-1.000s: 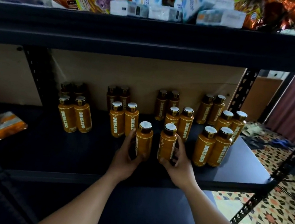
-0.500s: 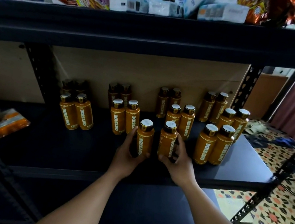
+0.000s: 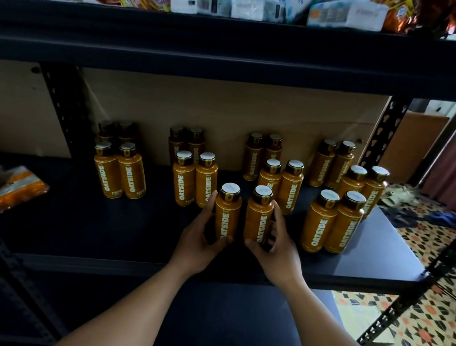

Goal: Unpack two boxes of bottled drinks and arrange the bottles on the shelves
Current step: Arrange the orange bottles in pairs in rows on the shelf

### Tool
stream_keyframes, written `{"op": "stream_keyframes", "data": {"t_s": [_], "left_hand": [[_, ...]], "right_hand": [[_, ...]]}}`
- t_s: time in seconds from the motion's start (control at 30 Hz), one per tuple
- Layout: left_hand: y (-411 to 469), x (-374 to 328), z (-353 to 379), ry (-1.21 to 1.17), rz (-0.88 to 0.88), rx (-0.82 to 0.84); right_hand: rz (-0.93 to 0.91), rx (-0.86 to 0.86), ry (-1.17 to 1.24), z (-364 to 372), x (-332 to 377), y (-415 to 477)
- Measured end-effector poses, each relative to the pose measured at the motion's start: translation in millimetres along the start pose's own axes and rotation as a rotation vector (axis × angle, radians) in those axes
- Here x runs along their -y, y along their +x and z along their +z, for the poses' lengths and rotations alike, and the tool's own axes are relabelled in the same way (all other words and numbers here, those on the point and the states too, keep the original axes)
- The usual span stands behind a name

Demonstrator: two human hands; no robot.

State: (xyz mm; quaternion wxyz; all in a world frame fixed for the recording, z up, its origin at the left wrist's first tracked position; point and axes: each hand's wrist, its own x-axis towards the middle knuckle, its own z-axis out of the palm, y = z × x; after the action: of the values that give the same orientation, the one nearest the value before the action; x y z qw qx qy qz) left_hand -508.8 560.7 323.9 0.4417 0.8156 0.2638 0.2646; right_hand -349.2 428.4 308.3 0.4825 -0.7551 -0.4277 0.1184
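Observation:
Two orange OATSIDE bottles stand upright side by side on the dark middle shelf (image 3: 120, 233). My left hand (image 3: 198, 243) is wrapped around the left bottle (image 3: 226, 210). My right hand (image 3: 279, 249) grips the right bottle (image 3: 259, 213) low on its side. Behind them, several more orange bottles stand in pairs in rows: one group at the left (image 3: 120, 170), one left of centre (image 3: 194, 177), one behind the held pair (image 3: 281, 181) and one at the right (image 3: 333, 220).
Orange snack packets (image 3: 11, 186) lie at the shelf's left end. The upper shelf (image 3: 242, 45) carries snack bags and tissue boxes. A perforated black upright (image 3: 383, 132) stands at the back right. Patterned floor tiles (image 3: 433, 343) show to the right, and a lower shelf sits below.
Both hands stay on the front pair of bottles. The pair has shifted slightly on the shelf, and the view has tilted a little.

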Motion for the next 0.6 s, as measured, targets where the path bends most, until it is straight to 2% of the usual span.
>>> {"op": "stream_keyframes", "data": {"t_s": [0.6], "left_hand": [[-0.2,-3.0,2.8,0.089,0.002,0.001]], "right_hand": [[-0.022,0.039,-0.136,0.9,6.6,-1.8]]}}
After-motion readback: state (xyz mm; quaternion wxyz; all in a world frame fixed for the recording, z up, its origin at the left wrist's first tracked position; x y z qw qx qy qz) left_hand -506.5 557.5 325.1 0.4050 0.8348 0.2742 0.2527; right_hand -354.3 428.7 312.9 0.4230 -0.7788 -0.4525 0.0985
